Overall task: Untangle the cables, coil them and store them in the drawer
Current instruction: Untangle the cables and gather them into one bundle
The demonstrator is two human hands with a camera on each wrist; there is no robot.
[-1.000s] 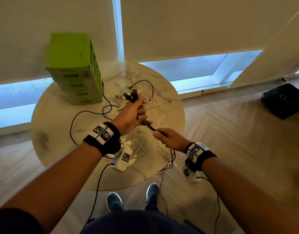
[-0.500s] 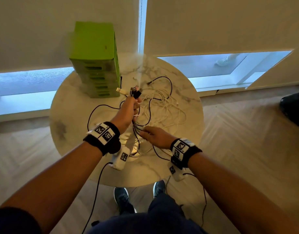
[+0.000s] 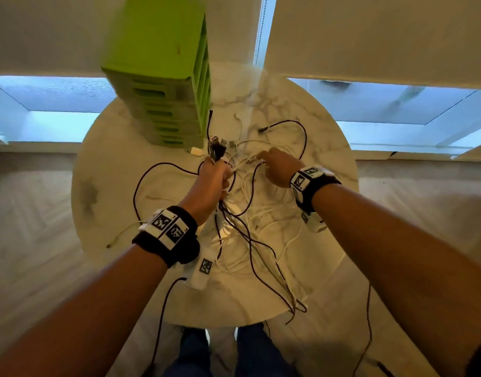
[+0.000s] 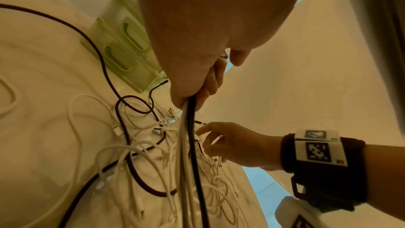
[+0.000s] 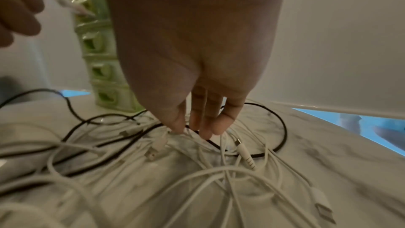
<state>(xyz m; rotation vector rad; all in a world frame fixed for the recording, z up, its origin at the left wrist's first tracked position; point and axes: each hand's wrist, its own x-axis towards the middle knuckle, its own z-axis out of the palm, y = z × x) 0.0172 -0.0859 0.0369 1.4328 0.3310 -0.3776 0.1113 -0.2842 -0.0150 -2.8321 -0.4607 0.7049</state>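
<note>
So the left hand (image 3: 212, 183) is clenching a bundle of cable ends (image 3: 217, 149), plugs poking up out of the fist and the black and white leads hanging down from it in the left wrist view. The right hand (image 3: 277, 167) is reaching into the tangle of cables (image 3: 261, 213) sprawling over the marble bench (image 3: 111, 186), its fingertips (image 5: 177, 126) closing on a thin black strand (image 5: 210, 141), though I can't tell if it's actually pinching it yet. Behind the hands the green drawer unit (image 3: 157, 77) is sitting with every drawer shut. These leads are looking light, floppy and snag-happy, so I'd be grabbing near a plug and feeding it through slowly instead of yanking mid-loop, which probably just tightens the knots.
</note>
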